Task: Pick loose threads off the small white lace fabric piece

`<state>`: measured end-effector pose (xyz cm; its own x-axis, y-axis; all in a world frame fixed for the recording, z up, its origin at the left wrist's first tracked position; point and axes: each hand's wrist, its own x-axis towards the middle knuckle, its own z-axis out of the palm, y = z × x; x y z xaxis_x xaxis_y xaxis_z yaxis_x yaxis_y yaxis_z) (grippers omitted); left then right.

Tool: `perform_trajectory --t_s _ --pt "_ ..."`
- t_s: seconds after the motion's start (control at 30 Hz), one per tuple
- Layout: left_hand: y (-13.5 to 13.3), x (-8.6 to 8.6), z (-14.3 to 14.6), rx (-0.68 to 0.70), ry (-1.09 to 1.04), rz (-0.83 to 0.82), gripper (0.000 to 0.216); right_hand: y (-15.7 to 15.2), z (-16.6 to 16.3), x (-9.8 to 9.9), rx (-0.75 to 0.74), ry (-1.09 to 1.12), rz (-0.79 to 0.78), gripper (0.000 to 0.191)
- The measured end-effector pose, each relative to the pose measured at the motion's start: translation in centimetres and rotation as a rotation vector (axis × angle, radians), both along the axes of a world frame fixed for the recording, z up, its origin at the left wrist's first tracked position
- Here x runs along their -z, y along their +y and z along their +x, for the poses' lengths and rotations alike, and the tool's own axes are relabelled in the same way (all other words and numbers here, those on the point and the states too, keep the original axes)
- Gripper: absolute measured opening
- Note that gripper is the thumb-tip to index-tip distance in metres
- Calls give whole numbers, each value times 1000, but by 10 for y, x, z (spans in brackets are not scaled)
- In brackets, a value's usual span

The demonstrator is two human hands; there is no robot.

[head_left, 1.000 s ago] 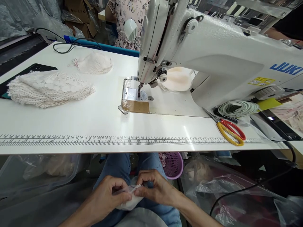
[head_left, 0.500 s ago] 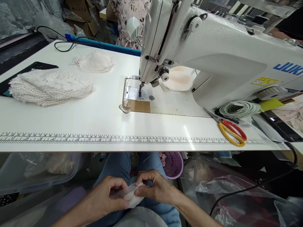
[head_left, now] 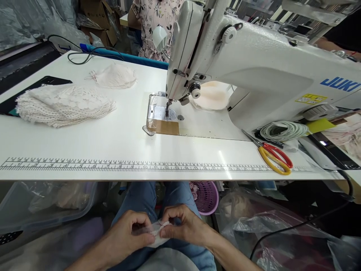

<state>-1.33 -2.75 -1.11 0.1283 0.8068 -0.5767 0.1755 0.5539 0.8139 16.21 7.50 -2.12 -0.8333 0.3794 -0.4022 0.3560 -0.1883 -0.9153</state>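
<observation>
Below the table edge, over my lap in blue jeans, both hands pinch a small white lace-edged fabric piece [head_left: 156, 230]. My left hand [head_left: 130, 234] grips its left side with closed fingers. My right hand [head_left: 184, 226] pinches its right side, thumb and fingers pressed together. The two hands almost touch. On the white table [head_left: 113, 143] above, a stack of white lace pieces [head_left: 63, 105] lies at the left, and a single lace cup [head_left: 114, 76] sits farther back. The white sewing machine [head_left: 254, 71] stands at centre right, with its needle [head_left: 167, 107] over the metal plate.
Red and yellow scissors [head_left: 275, 156] and a coil of white cord [head_left: 283, 130] lie right of the machine. A ruler strip [head_left: 141, 165] runs along the front edge. Under the table are a purple basket [head_left: 207, 195], plastic bags and a clear bin [head_left: 45, 201]. A person in a floral top [head_left: 153, 19] stands behind.
My hands have stayed in my lap, shifting their pinch on the small fabric piece. The view has moved slightly; nothing on the table moved.
</observation>
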Motion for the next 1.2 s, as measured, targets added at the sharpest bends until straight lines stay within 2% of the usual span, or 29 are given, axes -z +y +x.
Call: perform_trajectory --t_s 0.17,0.33,0.53,0.67,0.73,0.97,1.2 --pt "-2 1 -2 20 -9 1 19 -1 0 0 2 5 -4 36" --pt "3 2 4 10 -120 -1 26 -3 -1 -1 -18 18 47 26" --pt "6 3 11 14 24 -2 18 -8 1 -6 -61 -45 253 6" --pt "5 1 12 16 35 -14 23 -9 2 -14 -60 -71 367 6" --pt "5 0 13 11 47 -12 24 -7 3 -15 -64 -65 348 9" --pt "5 4 12 -7 -5 -48 25 0 10 -8 -46 49 93 16" --pt "3 7 13 -8 15 -6 23 -1 10 -4 -32 17 65 23"
